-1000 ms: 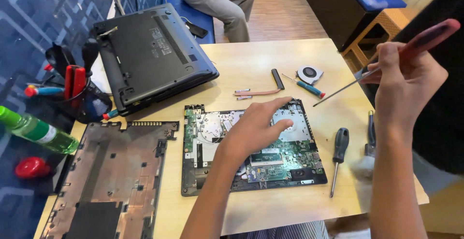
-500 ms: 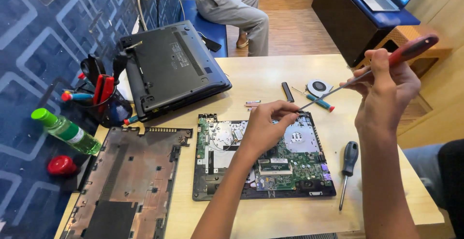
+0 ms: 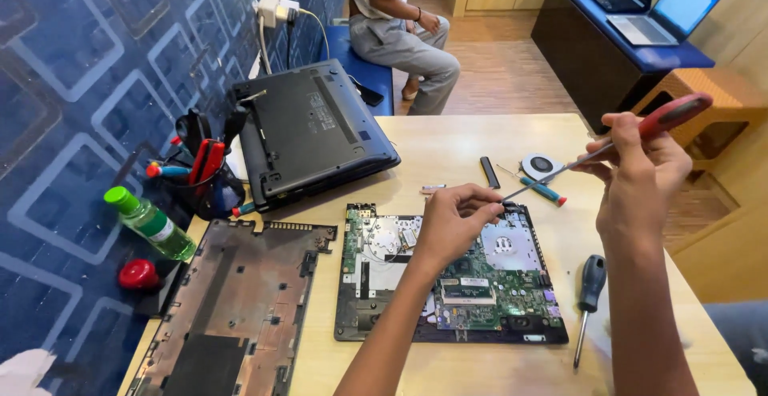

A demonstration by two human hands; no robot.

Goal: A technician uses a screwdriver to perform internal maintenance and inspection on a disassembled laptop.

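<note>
**Screwdriver tip brought to the fingertips above the open laptop**

Right hand (image 3: 640,176) closed round a red-handled screwdriver (image 3: 608,148), raised above the right edge of the tabletop (image 3: 448,136), shaft slanting down and left. Left hand (image 3: 456,224) lifted off the board, thumb and forefinger pinched together at the screwdriver's tip; whether a screw sits between them, too small to tell. A second ago resting flat on the motherboard; now up and meeting the tip, so likely something tiny being taken off or set onto the blade.

Directly beneath, the opened laptop base with green motherboard (image 3: 448,280), near the front edge at the middle. Just right of it, a black-handled screwdriver (image 3: 590,296) lying along the right side. Toward the far edge, a blue-handled screwdriver (image 3: 538,188), a small round fan (image 3: 542,164) and a short black strip (image 3: 490,172). Left of the motherboard, the removed bottom cover (image 3: 232,304); behind that, a closed black laptop (image 3: 312,132) underside up. At the left edge, a tool cup (image 3: 210,180) and a green bottle (image 3: 150,224).
</note>
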